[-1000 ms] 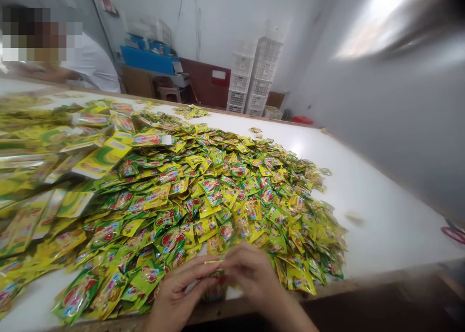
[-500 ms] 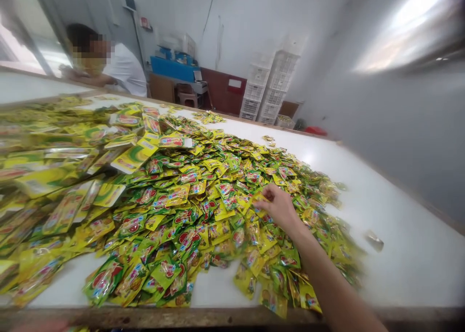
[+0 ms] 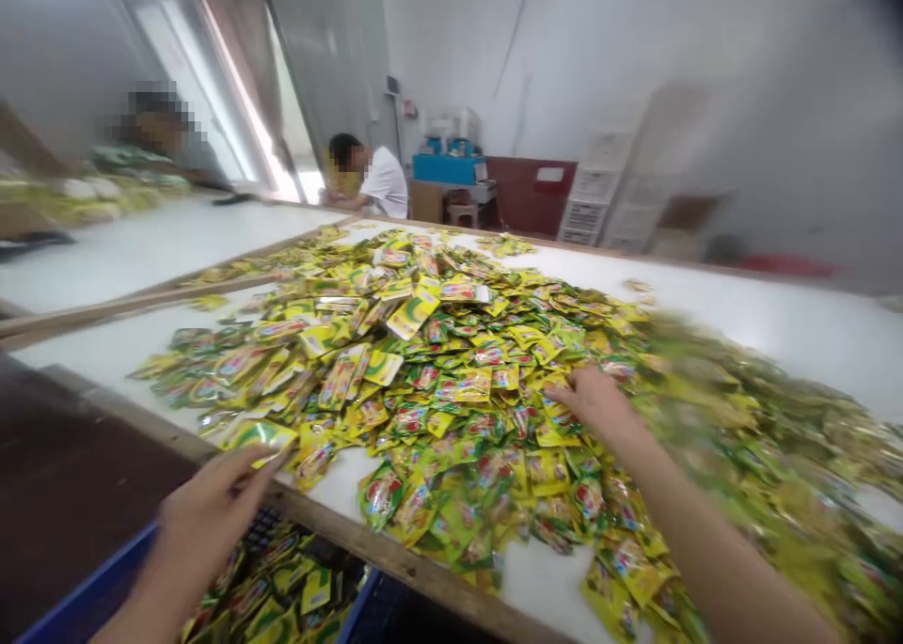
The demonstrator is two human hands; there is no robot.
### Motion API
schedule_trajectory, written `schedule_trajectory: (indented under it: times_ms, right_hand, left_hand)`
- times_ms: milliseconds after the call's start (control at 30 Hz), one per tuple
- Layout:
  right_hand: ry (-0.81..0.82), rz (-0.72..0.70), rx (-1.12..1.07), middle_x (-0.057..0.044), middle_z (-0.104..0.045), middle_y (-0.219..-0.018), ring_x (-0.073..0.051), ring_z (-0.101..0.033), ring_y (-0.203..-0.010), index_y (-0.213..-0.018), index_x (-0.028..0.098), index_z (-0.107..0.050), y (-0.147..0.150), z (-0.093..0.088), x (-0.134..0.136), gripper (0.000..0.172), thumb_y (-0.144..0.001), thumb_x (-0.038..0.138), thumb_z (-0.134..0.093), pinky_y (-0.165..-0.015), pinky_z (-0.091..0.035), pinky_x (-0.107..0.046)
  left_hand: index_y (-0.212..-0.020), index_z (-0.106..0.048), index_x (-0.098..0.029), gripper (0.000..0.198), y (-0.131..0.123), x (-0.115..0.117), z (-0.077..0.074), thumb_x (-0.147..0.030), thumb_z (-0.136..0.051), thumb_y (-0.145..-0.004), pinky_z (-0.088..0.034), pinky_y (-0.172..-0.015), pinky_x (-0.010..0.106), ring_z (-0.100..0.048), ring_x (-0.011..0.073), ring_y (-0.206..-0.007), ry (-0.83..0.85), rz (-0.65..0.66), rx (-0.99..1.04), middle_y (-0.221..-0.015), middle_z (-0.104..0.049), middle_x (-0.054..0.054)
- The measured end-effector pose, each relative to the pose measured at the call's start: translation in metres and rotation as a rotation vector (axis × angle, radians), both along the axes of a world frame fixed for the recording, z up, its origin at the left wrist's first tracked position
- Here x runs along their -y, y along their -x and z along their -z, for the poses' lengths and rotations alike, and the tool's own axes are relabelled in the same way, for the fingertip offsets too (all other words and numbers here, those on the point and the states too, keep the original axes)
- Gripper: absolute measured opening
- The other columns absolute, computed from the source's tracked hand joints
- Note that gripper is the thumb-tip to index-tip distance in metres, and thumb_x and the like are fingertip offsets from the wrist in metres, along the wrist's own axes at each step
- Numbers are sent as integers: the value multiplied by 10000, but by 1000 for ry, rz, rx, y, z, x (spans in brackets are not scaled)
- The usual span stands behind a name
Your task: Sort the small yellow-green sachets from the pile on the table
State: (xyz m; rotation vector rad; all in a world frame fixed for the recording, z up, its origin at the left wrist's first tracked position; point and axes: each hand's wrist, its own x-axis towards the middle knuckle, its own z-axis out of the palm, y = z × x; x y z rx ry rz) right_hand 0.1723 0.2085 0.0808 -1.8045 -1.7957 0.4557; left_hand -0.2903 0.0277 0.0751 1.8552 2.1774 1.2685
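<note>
A big heap of small yellow-green sachets [image 3: 451,381] covers a white table [image 3: 790,324]. My right hand [image 3: 596,404] reaches into the middle of the heap, fingers curled down onto the sachets; what it grips is hidden. My left hand [image 3: 201,517] hovers at the table's near edge, fingers stretched toward a sachet [image 3: 258,434] lying there, above a blue crate [image 3: 85,597] that holds more sachets [image 3: 282,592].
The table has a raised wooden edge [image 3: 395,555]. A second white table [image 3: 141,249] stands to the left with a person behind it. Another person in a white shirt [image 3: 385,179] sits at the far end. White crates [image 3: 599,183] are stacked against the back wall.
The view has swung left. My left hand has come into sight over the blue crate. My right hand stays in the heap, a little lower in the pile.
</note>
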Motion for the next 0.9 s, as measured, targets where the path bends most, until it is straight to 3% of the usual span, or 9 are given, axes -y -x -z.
schedule_trajectory:
  times_ms: [100,200,300,400,467,600,733,833,900]
  right_hand:
    - [-46,-17,32,-11,-514,-617,-199,-487,-617,-569,224,-455,3,6,7,371,-642,408,-769,-569,-281,-287]
    - [-152,-27,-9,-1,-541,-674,-194,-489,-643,-723,224,-503,7,16,18,293,-711,433,-708,-598,-333,-287]
    - [-190,-25,-171,-12,-590,-746,-201,-534,-683,-867,208,-558,2,21,31,322,-708,441,-712,-610,-384,-285]
    - [-123,-4,-330,-1,-582,-684,-193,-533,-640,-787,185,-604,-9,7,49,325,-684,457,-751,-573,-388,-279]
    - [-117,-21,-446,6,-580,-647,-178,-527,-614,-732,181,-620,-12,-12,66,304,-731,461,-738,-569,-398,-275]
    - [-233,-145,-669,-16,-684,-856,-188,-621,-762,-988,215,-664,4,-37,105,238,-814,364,-725,-696,-483,-281]
    - [-323,-318,-459,-34,-689,-920,-191,-627,-855,-988,222,-689,19,-11,131,149,-840,226,-707,-781,-479,-290]
    - [-271,-340,-281,-38,-672,-928,-191,-607,-892,-1011,215,-685,14,14,144,173,-848,157,-680,-801,-455,-288]
    - [-181,-316,-189,-30,-657,-906,-181,-597,-876,-989,215,-684,8,19,148,166,-846,132,-669,-772,-441,-270]
  left_hand:
    - [-1032,-704,-242,282,-11,-53,-14,-400,-652,-804,-414,-1016,426,-610,312,-1103,6,123,-171,-1110,-717,78]
    - [-1127,-680,-191,424,-40,-107,-26,-383,-699,-750,-363,-1058,451,-548,319,-1217,11,223,-173,-1228,-684,76]
    - [-1056,-688,-120,335,-61,-128,-37,-356,-579,-845,-366,-1040,454,-590,285,-1166,5,252,-115,-1098,-727,51]
    - [-1059,-668,-121,323,-81,-120,-46,-360,-527,-893,-457,-965,401,-659,253,-1034,-34,195,-1,-1042,-743,91]
    - [-1159,-626,-144,359,-107,-105,-45,-381,-526,-908,-522,-886,355,-684,241,-980,-11,247,128,-1084,-738,106]
    - [-1196,-651,-215,351,-192,-66,-15,-353,-614,-875,-545,-900,336,-691,246,-1017,307,658,554,-1139,-737,67]
    - [-1222,-645,-228,345,-256,-38,33,-322,-597,-893,-531,-927,333,-674,237,-1049,436,777,726,-1182,-719,57]
    - [-1206,-650,-236,338,-267,-28,56,-335,-613,-884,-527,-921,316,-669,236,-1053,489,739,745,-1145,-730,46]
    - [-1200,-650,-248,339,-268,-24,62,-350,-622,-878,-534,-893,303,-675,235,-1029,519,721,736,-1080,-745,36]
